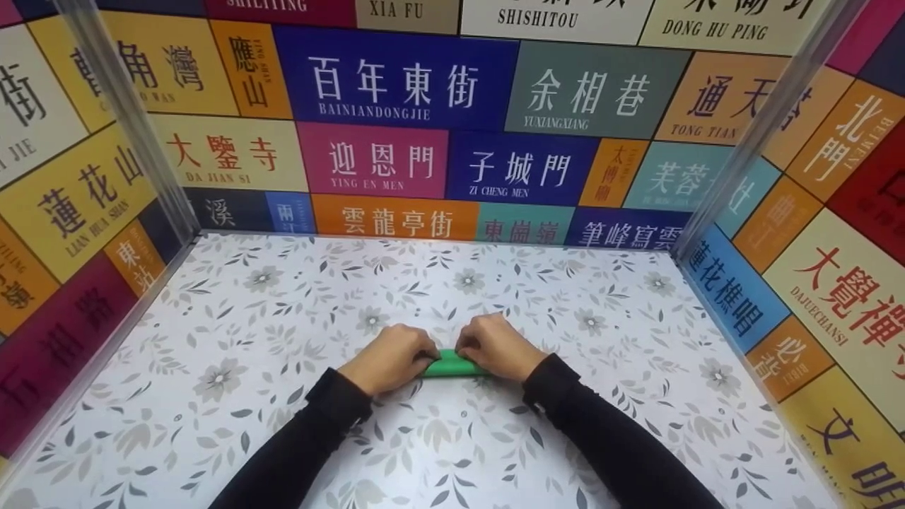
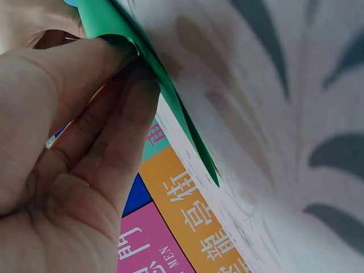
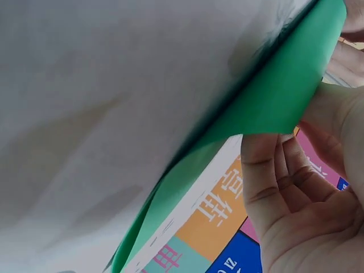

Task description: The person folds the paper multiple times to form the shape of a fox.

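Observation:
A piece of green paper (image 1: 450, 365) lies on the patterned surface in front of me, its far edge raised and curled over. My left hand (image 1: 393, 358) pinches that raised edge near the paper's left end, between thumb and fingers. On the other side, my right hand (image 1: 500, 346) holds the same edge with its thumb and fingertips. In the left wrist view the green paper (image 2: 105, 20) bends over the fingers, a pointed corner running down along the surface. The right wrist view has the paper (image 3: 278, 94) lifted into a loose fold; the hands cover parts of it.
A white tabletop (image 1: 297, 438) printed with grey flowers and leaves spreads under both hands. Upright panels of coloured signs with Chinese writing (image 1: 396, 81) enclose the back and both sides. Clear strips (image 1: 749, 120) run up the two back corners.

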Demonstrator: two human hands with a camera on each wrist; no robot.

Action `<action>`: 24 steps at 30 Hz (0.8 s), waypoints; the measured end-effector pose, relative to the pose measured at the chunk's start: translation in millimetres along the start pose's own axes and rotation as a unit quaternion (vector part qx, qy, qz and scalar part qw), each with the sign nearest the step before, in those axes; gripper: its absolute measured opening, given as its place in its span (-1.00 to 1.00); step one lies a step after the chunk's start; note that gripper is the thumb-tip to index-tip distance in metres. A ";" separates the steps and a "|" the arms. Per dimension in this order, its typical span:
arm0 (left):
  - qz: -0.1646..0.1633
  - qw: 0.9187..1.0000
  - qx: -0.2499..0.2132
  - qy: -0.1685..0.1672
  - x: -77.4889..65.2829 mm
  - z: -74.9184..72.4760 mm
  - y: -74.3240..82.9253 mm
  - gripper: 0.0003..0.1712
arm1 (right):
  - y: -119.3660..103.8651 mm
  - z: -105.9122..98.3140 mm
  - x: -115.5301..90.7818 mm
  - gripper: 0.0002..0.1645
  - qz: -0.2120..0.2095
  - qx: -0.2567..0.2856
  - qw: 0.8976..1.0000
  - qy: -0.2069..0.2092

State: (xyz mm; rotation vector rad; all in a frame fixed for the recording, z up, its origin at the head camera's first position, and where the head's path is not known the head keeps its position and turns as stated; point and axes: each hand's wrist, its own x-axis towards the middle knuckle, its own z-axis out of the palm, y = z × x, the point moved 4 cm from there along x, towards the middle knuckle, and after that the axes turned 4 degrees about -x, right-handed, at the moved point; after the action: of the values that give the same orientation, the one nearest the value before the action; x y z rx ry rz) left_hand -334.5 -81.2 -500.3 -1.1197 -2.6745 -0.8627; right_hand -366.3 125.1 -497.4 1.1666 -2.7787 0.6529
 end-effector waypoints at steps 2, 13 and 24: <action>-0.011 1.000 -0.003 0.002 0.6 -0.1 -0.3 -0.89 | -0.1 0.5 0.3 -0.90 -0.004 -0.002 1.000 0.000; -0.018 0.998 -0.058 0.006 5.6 7.9 9.7 -0.92 | 3.2 0.2 -0.5 -0.85 -0.003 0.013 1.000 0.016; -0.005 0.999 -0.037 0.007 7.2 13.9 21.0 -0.95 | 1.2 -2.8 1.9 -0.85 0.003 0.024 1.000 0.004</action>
State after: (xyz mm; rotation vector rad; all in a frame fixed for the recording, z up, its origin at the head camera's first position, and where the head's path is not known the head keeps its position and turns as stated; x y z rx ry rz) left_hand -323.8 -57.3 -499.9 -1.1126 -2.6600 -0.9755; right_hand -368.7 125.7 -494.9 1.1608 -2.7764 0.7258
